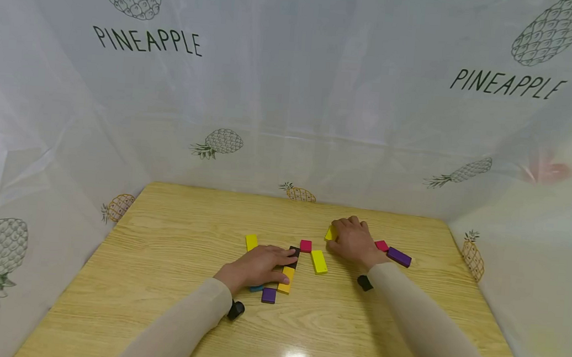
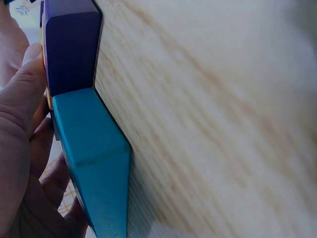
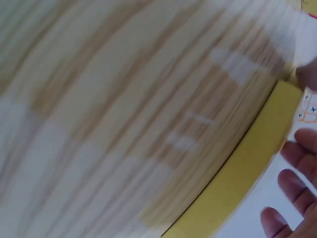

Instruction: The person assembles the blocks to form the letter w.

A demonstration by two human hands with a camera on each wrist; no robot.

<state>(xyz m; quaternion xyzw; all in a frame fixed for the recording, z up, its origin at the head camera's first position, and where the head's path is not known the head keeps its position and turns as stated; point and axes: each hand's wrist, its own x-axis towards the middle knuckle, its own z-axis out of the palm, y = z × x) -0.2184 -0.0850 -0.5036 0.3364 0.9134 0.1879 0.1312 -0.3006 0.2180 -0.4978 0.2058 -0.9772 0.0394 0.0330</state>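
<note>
Thumb and fingers spread, your left hand touches the orange block and black block; your right hand, pinch unclear, covers part of a yellow block rightward beyond the orange, apparently positioning it, which calls for a sure hold.

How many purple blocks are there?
2: a small purple block near the left hand, a long purple block right of the right hand; hands may hide more.

Around the fingers: three yellow blocks, two pink, two purple, one teal, one orange, one black
</note>
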